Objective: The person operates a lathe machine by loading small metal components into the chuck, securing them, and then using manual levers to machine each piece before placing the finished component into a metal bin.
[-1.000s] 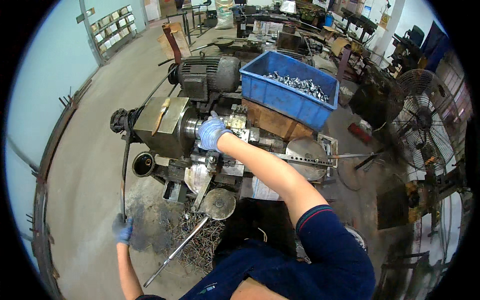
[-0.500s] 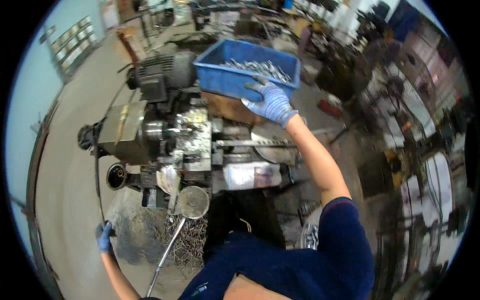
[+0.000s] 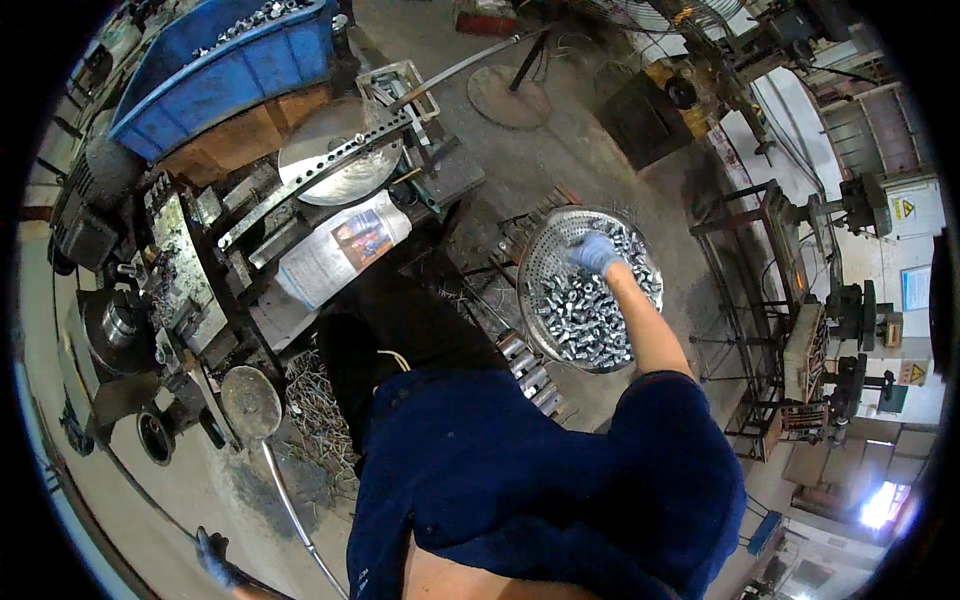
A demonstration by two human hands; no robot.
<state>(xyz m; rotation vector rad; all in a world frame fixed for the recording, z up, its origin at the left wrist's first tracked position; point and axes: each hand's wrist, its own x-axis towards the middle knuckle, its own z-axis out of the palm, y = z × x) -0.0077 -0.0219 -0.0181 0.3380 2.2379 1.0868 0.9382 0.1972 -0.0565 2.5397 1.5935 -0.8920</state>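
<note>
My right hand (image 3: 593, 252), in a blue glove, reaches down into a round perforated metal basket (image 3: 540, 260) on the floor to my right. The basket holds several small shiny metal parts (image 3: 580, 320), and my fingers curl onto the top of the pile; whether they hold any is hidden. My left hand (image 3: 215, 558), also gloved in blue, is far down at the lower left, closed around the end of a thin dark lever (image 3: 140, 490) that runs up to the machine (image 3: 150, 300).
A blue crate (image 3: 220, 70) of metal parts stands on a wooden box behind the machine. A round metal plate (image 3: 335, 150) and a slotted bar lie on the bench. A rod with a disc (image 3: 250, 400) hangs over metal shavings (image 3: 315, 420). Steel frames (image 3: 770, 300) stand right.
My right hand went from the machine to the blue crate's edge, then swung right and down into the basket of parts. The view turned right with it. My left hand stayed on the lever.
</note>
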